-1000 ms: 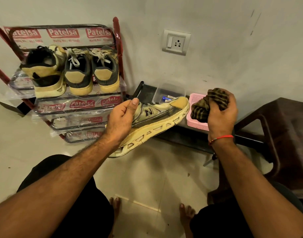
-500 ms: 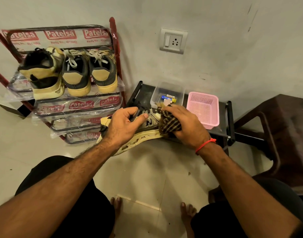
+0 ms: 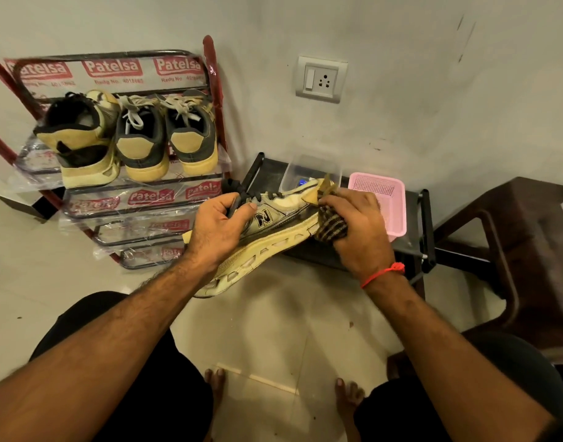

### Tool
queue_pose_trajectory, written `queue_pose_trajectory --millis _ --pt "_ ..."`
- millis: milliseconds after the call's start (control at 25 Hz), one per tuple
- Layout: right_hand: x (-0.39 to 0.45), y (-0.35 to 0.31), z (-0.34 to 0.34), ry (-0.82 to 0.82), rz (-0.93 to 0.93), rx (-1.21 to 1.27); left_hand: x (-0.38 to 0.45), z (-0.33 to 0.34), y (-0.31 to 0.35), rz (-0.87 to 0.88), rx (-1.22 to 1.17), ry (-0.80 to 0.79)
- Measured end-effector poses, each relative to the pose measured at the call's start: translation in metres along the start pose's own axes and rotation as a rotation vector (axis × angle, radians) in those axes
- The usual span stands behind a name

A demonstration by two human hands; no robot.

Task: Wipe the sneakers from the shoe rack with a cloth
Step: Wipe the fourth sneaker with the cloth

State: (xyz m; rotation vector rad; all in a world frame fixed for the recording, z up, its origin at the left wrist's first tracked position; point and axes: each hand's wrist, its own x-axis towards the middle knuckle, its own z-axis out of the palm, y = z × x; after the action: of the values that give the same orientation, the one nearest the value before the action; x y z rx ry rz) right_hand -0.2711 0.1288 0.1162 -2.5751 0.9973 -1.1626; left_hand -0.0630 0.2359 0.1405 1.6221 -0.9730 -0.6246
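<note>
A cream sneaker (image 3: 275, 231) with a black N logo is held in the air on its side, sole toward me. My left hand (image 3: 218, 232) grips it around the laced upper. My right hand (image 3: 358, 229) clutches a dark checked cloth (image 3: 331, 226) and presses it against the sneaker's far end. Three more sneakers (image 3: 136, 138) stand heels out on the top shelf of the red shoe rack (image 3: 210, 90) at the left.
A low black stand (image 3: 414, 231) by the wall carries a pink basket (image 3: 387, 199) and a clear plastic box (image 3: 308, 170). A brown plastic chair (image 3: 529, 250) is at the right. My bare feet rest on the tiled floor (image 3: 273, 330).
My right hand came down from above the pink basket with the cloth and now rubs it along the sneaker toward its far end. The sneaker has been lowered slightly.
</note>
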Motion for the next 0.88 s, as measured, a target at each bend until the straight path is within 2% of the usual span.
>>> queue_pose_trajectory --millis 120,160,320,440,600,680,760,800,880 --pt "-0.023 -0.037 0.019 -0.140 -0.288 0.006 -0.002 0.000 -0.001 0.004 -0.024 -0.014" --pt "-0.019 -0.035 0.017 -0.171 -0.295 -0.008 -0.002 0.001 -0.001 0.004 -0.028 -0.014" --pt "-0.003 -0.006 0.004 -0.020 -0.104 -0.046 -0.001 -0.001 0.000 0.017 0.000 0.021" --pt "-0.018 -0.028 0.016 -0.102 -0.248 -0.087 -0.001 0.000 -0.001 0.037 0.000 0.004" --pt "-0.001 -0.001 0.003 0.026 -0.055 -0.111 -0.002 0.002 0.001 0.063 0.018 0.017" --pt "-0.007 -0.018 0.010 -0.014 -0.121 -0.084 -0.004 0.003 -0.001 0.073 0.025 0.008" --pt "-0.015 -0.036 0.018 -0.145 -0.249 -0.076 -0.004 0.005 -0.003 0.095 0.031 -0.039" --pt "-0.009 -0.031 0.018 -0.167 -0.220 -0.054 -0.004 0.004 -0.005 0.118 0.059 -0.089" --pt "0.007 -0.005 0.008 -0.112 0.023 0.038 -0.001 0.000 -0.011 0.186 0.198 -0.254"
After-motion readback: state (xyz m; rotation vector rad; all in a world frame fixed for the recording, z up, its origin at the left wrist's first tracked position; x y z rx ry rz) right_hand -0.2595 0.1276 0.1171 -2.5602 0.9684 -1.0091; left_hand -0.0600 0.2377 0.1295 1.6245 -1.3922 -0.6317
